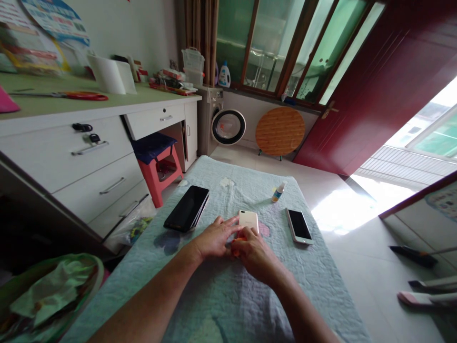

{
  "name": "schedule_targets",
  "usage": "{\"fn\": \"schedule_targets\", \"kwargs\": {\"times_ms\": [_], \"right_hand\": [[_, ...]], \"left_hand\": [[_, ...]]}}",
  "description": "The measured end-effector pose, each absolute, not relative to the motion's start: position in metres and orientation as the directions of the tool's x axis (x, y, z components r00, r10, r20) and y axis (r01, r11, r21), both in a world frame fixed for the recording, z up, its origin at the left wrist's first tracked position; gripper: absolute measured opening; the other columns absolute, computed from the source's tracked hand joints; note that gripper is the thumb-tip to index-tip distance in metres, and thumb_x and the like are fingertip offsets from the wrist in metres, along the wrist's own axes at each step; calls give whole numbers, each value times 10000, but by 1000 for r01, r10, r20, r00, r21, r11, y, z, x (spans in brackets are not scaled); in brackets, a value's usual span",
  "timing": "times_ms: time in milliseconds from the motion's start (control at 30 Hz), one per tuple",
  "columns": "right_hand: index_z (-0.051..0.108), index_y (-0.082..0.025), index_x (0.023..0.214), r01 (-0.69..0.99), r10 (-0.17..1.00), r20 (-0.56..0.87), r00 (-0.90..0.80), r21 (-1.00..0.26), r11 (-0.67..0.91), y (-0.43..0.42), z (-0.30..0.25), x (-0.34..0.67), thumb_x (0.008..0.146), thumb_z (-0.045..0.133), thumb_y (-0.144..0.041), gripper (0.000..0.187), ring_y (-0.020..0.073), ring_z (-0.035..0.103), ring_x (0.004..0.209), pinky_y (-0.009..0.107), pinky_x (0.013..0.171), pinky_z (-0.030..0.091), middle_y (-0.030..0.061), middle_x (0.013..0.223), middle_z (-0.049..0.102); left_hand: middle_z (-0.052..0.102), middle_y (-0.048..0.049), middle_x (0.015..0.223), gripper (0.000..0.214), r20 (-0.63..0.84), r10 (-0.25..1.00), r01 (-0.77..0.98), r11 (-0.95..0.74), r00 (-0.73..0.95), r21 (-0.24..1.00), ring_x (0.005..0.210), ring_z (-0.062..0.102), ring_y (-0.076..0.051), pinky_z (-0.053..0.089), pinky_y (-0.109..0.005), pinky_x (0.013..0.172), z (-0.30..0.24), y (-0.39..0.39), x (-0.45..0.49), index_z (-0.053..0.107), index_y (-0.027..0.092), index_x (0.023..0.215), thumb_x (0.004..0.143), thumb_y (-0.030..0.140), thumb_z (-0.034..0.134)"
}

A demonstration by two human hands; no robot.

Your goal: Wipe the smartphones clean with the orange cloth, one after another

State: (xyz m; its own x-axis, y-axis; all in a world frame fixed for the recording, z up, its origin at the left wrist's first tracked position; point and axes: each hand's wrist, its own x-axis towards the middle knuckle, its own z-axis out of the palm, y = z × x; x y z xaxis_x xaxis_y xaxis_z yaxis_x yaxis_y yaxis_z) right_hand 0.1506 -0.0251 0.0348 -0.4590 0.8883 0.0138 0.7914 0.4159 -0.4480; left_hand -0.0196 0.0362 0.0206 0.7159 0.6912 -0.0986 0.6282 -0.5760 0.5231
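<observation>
A gold phone (249, 218) lies face down on the cloth-covered table, its camera end away from me. My left hand (217, 237) rests beside it, fingers stretched out and touching its left edge. Over the phone's near part, my right hand (253, 248) is closed, fingers curled around something small and orange (235, 247) that is mostly hidden. To the right lies a white phone (299, 226) with its dark screen up. A large black phone or tablet (188, 208) sits at the left, apparently on top of something thin. Behind stands a small spray bottle (278, 192) with a clear cap.
The table carries a pale quilted cloth (228, 295). A white drawer desk (89, 143) and a red stool (162, 171) stand on the left, with a waste bin (98, 267) at lower left. Behind are a washing machine (210, 102) and a round wooden tabletop (280, 131).
</observation>
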Motion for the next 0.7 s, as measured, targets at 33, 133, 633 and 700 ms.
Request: {"fn": "schedule_targets", "kwargs": {"times_ms": [33, 133, 633, 700], "right_hand": [[710, -239, 834, 786, 886, 11, -464, -456, 417, -26, 36, 151, 872, 548, -168, 180, 170, 449, 909, 271, 799, 390, 47, 981, 525], [720, -250, 835, 775, 883, 13, -469, -473, 419, -25, 35, 151, 877, 556, -197, 177, 170, 451, 905, 267, 788, 391, 44, 962, 523], [713, -231, 862, 886, 949, 114, -294, -340, 315, 3, 11, 148, 830, 583, -203, 137, 189, 444, 871, 285, 754, 351, 50, 905, 517], [718, -238, 842, 852, 938, 91, -334, -396, 342, -4, 15, 150, 814, 603, -193, 127, 182, 445, 880, 280, 769, 361, 43, 911, 518]], "left_hand": [[320, -6, 1516, 757, -96, 681, 615, -581, 726, 532, 1160, 485, -316, 366, -441, 989, 19, 37, -21, 449, 347, 1346, 647, 435, 728], [362, 3, 1497, 760, -97, 671, 600, -577, 735, 554, 1148, 484, -303, 356, -419, 989, 16, 39, -23, 445, 336, 1354, 650, 449, 708], [491, -37, 1381, 1111, -73, 698, 587, -536, 713, 607, 1125, 480, -318, 388, -383, 957, 14, 38, -24, 213, 270, 1466, 532, 488, 773], [508, -18, 1368, 1006, -69, 686, 582, -554, 724, 595, 1118, 488, -315, 386, -385, 957, 16, 38, -24, 321, 280, 1421, 543, 492, 765]]}}
